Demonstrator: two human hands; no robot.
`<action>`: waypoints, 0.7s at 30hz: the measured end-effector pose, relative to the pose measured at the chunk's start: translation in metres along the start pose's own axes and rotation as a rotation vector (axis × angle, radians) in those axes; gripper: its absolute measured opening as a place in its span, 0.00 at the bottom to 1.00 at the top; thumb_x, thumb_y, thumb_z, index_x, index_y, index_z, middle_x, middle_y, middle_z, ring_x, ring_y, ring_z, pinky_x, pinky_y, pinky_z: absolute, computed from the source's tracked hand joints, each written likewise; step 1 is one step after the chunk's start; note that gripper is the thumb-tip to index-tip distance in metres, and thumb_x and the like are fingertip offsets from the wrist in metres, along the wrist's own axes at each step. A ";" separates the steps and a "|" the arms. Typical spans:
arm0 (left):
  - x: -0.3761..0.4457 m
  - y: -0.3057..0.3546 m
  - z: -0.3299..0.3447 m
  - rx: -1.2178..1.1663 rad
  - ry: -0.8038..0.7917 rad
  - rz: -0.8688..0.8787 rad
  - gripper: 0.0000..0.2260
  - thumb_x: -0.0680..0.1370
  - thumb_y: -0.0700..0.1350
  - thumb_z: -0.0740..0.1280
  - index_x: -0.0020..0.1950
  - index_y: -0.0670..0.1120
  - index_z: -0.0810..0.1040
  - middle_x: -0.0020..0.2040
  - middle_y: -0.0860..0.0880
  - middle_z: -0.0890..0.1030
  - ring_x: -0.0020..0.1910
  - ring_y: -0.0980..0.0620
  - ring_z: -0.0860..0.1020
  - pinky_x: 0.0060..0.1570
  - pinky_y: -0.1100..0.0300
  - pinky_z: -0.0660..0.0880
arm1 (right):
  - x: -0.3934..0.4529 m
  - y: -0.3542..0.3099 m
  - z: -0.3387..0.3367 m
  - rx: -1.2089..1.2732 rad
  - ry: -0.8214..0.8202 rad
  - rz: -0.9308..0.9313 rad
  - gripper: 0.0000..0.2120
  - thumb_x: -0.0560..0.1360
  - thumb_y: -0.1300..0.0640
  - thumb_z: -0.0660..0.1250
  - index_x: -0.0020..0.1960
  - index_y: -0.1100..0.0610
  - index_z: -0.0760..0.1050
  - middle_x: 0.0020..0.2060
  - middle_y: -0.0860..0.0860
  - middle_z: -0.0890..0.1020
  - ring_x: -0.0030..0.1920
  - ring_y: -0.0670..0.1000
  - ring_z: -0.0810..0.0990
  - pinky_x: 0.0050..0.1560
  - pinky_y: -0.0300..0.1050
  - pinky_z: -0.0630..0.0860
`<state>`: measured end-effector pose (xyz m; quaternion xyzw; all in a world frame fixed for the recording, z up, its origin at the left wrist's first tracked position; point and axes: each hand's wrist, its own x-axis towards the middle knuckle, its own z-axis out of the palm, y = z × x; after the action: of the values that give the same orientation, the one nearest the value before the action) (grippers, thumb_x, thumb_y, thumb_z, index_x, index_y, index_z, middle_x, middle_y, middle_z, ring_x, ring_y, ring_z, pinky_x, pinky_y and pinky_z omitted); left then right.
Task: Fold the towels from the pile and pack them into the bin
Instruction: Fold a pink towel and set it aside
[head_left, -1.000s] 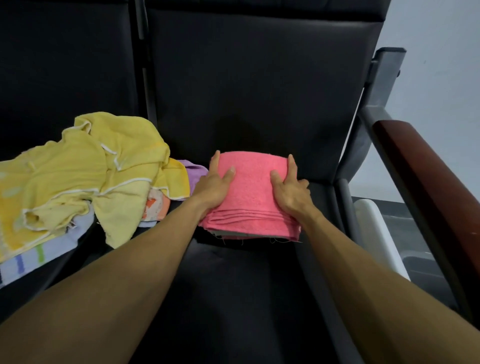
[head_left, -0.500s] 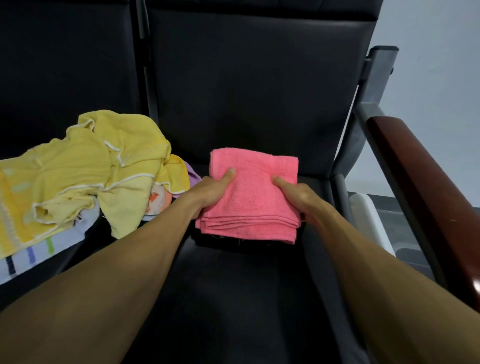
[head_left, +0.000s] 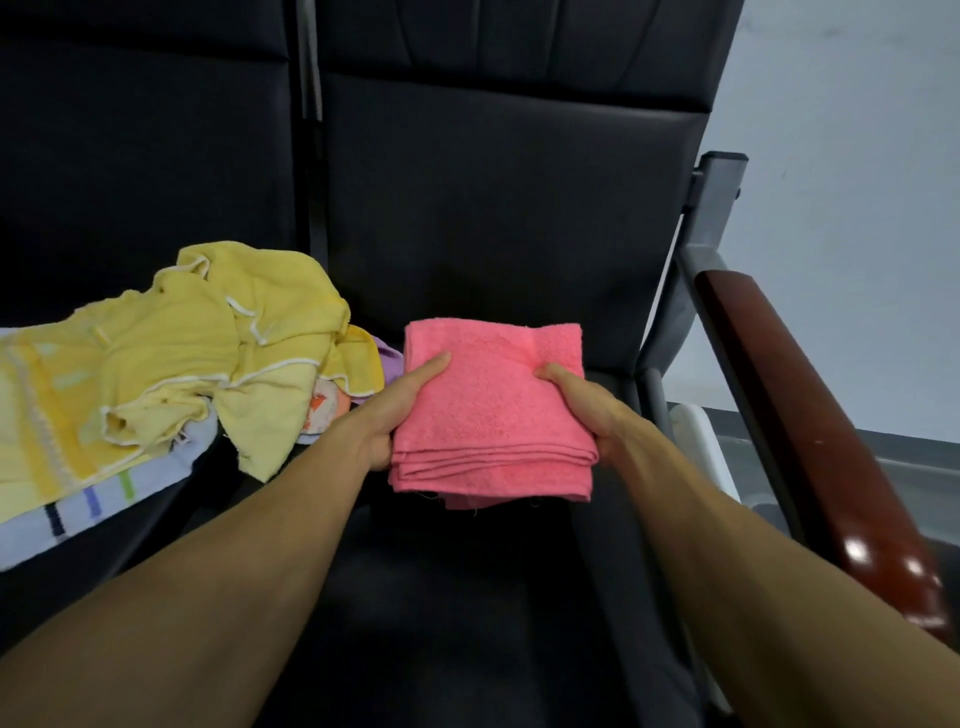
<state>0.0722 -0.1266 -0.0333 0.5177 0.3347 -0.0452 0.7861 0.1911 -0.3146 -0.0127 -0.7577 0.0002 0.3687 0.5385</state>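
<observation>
Gripping the folded pink towel (head_left: 493, 410) by its side edges, left hand (head_left: 392, 410) and right hand (head_left: 589, 408) thumbs on top and fingers curled beneath, above the seat (head_left: 467, 597) beside the pile (head_left: 171, 364), should keep it level so the layers stay stacked toward the bin, likely right.

Legible text, labels, brands, numbers, signs: none. The pink towel (head_left: 493, 410) carries no print or tag that can be read. Left of the pink towel, the yellow towel (head_left: 208, 353) shows only white piping, the striped towel (head_left: 93, 504) only coloured bars, and an orange-and-white patch (head_left: 324, 408) is too hidden to tell.
</observation>
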 end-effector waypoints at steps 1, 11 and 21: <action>-0.006 0.003 0.000 -0.015 -0.005 0.007 0.24 0.73 0.62 0.72 0.60 0.46 0.79 0.42 0.41 0.86 0.45 0.41 0.84 0.43 0.49 0.80 | -0.006 -0.005 0.000 -0.003 -0.004 -0.012 0.30 0.74 0.42 0.71 0.67 0.59 0.69 0.55 0.58 0.80 0.51 0.59 0.82 0.43 0.50 0.79; -0.090 0.047 0.028 -0.092 -0.046 0.140 0.24 0.76 0.64 0.68 0.55 0.44 0.80 0.40 0.42 0.86 0.40 0.42 0.85 0.44 0.49 0.81 | -0.104 -0.080 -0.015 -0.081 0.008 -0.171 0.27 0.73 0.43 0.72 0.62 0.61 0.73 0.53 0.59 0.82 0.51 0.59 0.83 0.51 0.52 0.81; -0.137 0.019 0.086 -0.491 -0.231 0.184 0.39 0.73 0.72 0.64 0.73 0.45 0.69 0.64 0.36 0.79 0.59 0.34 0.80 0.53 0.40 0.80 | -0.205 -0.146 -0.019 -0.345 0.125 -0.381 0.25 0.71 0.48 0.74 0.60 0.63 0.74 0.48 0.57 0.82 0.41 0.54 0.83 0.41 0.45 0.81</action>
<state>0.0158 -0.2281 0.0807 0.3313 0.1954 0.0502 0.9217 0.1101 -0.3500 0.2240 -0.8460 -0.1720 0.2076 0.4599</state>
